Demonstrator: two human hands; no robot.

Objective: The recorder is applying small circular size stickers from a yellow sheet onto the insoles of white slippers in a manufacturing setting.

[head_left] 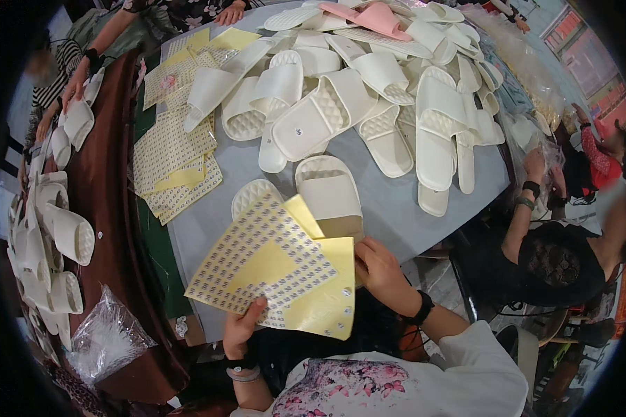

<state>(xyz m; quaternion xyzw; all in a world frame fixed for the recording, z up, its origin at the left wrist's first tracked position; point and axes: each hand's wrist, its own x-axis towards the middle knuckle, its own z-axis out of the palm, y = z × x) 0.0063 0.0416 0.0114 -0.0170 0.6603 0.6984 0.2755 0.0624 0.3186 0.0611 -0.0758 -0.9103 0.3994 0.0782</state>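
Note:
My left hand [242, 328] is closed on sticker sheets, thumb on top. The upper sheet [247, 260] is yellow with rows of small printed labels; a mostly bare yellow sheet [334, 285] with a few round stickers lies under it. My right hand [388, 276] is closed beside the sheets' right edge, by the near end of a white slipper [329, 194]. Its fingertips are partly hidden, so what they grip is unclear. Another white slipper [252, 193] shows only its far part behind the sheets.
White slippers [320, 115] are heaped across the grey table [403, 229], with a pink one [372, 19] on top. More sticker sheets [174, 142] lie at left. Beyond, slippers [71, 233] and a clear plastic bag [108, 337] rest by a brown surface [101, 187]. Other people work around.

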